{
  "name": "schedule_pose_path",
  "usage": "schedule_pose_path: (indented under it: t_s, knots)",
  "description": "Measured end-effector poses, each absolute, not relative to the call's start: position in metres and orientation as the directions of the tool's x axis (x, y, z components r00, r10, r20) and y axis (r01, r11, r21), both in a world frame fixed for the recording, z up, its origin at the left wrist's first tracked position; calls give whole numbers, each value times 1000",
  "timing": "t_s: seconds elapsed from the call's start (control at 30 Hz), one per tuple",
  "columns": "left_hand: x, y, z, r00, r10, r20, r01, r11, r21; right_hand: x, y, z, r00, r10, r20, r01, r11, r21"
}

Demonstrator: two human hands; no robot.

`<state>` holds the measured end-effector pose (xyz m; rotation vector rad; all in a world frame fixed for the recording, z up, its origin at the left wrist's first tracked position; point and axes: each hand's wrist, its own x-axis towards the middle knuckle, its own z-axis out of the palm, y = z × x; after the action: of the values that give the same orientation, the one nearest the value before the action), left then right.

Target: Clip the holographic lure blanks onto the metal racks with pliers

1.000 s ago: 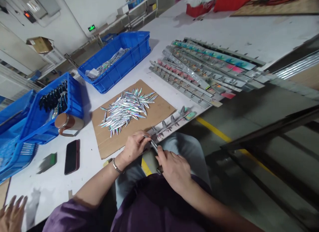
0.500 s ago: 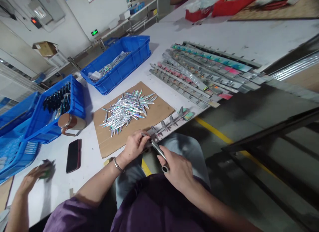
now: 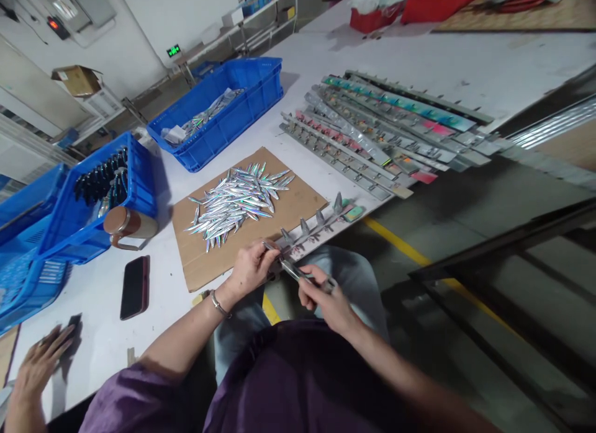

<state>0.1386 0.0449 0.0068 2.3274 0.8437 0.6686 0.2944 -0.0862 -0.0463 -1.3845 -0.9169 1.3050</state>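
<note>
My left hand (image 3: pixel 251 268) is closed in a pinch on a slender silvery piece (image 3: pixel 269 245), at the near end of a narrow strip (image 3: pixel 316 236). Several grey fish-shaped pieces (image 3: pixel 320 218) stand upright along that strip, and a green sponge-like block (image 3: pixel 352 213) lies at its far end. Wrapped round a silver metal hand tool (image 3: pixel 293 271) is my right hand (image 3: pixel 326 296); the tool's tip meets my left fingertips, and its exact kind is unclear. A pile of shiny silver fish-shaped lures (image 3: pixel 237 200) lies on a cardboard sheet (image 3: pixel 298 213) beyond my left hand.
Blue crates (image 3: pixel 218 132) stand at the back left, near a brown-lidded mug (image 3: pixel 130 227) and a phone (image 3: pixel 135 287). Several long strips (image 3: pixel 372 135) with clips lie at the right. Another person's hand (image 3: pixel 40 365) rests at the lower left by a small dark object (image 3: pixel 73 321).
My right hand has shifted its grip along the tool, its fingers now closer to the tip. My left hand stays at the strip. The other person's hand has moved slightly toward the lower left.
</note>
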Motion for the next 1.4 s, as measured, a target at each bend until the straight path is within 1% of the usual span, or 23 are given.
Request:
schedule_pose_path:
  t_s: [0.07, 0.13, 0.2, 0.23, 0.27, 0.3, 0.33, 0.37, 0.4, 0.47, 0.5, 0.57, 0.63, 0.73, 0.83, 0.9, 0.97, 1.03, 1.1, 1.17, 1.2, 1.27, 1.4]
  knots:
    - [138, 44, 7, 687, 680, 255, 403, -649, 645, 284, -84, -54, 61, 946, -320, -343, -281, -896]
    - [138, 43, 8, 698, 672, 248, 406, -657, 635, 279, -86, -58, 5, 932, -362, -497, -311, -810]
    - [138, 42, 9, 700, 673, 240, 417, -657, 628, 284, -91, -57, 52, 934, -353, -467, -290, -835]
    - [138, 42, 9, 700, 676, 232, 425, -654, 626, 290, -94, -54, 123, 946, -301, -303, -253, -919]
    - [138, 43, 9, 698, 680, 226, 430, -650, 626, 296, -96, -51, 191, 960, -206, -48, -201, -978]
    - [138, 43, 8, 697, 683, 220, 435, -646, 628, 303, -98, -45, 216, 973, -84, 254, -139, -957]
    - [138, 43, 8, 696, 685, 213, 439, -642, 629, 308, -99, -39, 185, 982, 33, 537, -73, -840]
    - [138, 43, 7, 696, 687, 208, 442, -639, 629, 311, -100, -33, 117, 986, 121, 750, -8, -662]
    - [138, 44, 7, 697, 687, 205, 445, -639, 628, 313, -100, -26, 42, 984, 173, 880, 46, -473]
    - [137, 44, 5, 701, 683, 203, 447, -644, 621, 309, -98, -14, -76, 976, 203, 976, 115, -187]
    - [137, 44, 4, 704, 681, 202, 449, -647, 616, 306, -97, -10, -108, 973, 206, 985, 132, -107]
    - [136, 44, 1, 712, 675, 195, 453, -653, 606, 300, -97, -8, -129, 969, 209, 987, 145, -62]
    - [136, 44, -3, 722, 665, 190, 457, -665, 591, 299, -97, -17, -117, 972, 204, 979, 147, -139]
    - [137, 42, -9, 733, 653, 192, 464, -685, 561, 308, -97, -44, -27, 989, 147, 898, 88, -431]
    - [140, 36, -9, 727, 666, 167, 491, -674, 551, 318, -95, -69, 63, 998, 25, 574, -16, -818]
    - [137, 37, -1, 749, 650, 131, 473, -662, 582, 321, -95, -78, 84, 995, -54, 342, -79, -936]
    - [127, 50, 13, 770, 630, 102, 450, -650, 613, 320, -96, -80, 98, 989, -110, 243, -131, -961]
    - [109, 79, 31, 715, 693, 92, 530, -623, 576, 317, -97, -78, 107, 984, -142, 231, -163, -959]
    - [84, 123, 49, 521, 847, 109, 748, -514, 420, 315, -99, -77, 130, 980, -151, 231, -178, -956]
    - [58, 169, 61, 321, 944, 78, 937, -329, 119, 313, -101, -77, 148, 978, -148, 241, -181, -954]
    - [47, 191, 64, 272, 961, 42, 962, -271, -21, 312, -102, -78, 152, 977, -147, 250, -182, -951]
    - [30, 225, 65, 255, 967, 7, 961, -253, -112, 311, -102, -80, 141, 979, -145, 275, -179, -944]
    - [23, 260, 55, 326, 943, -65, 930, -332, -156, 307, -104, -79, 156, 981, -111, 300, -154, -941]
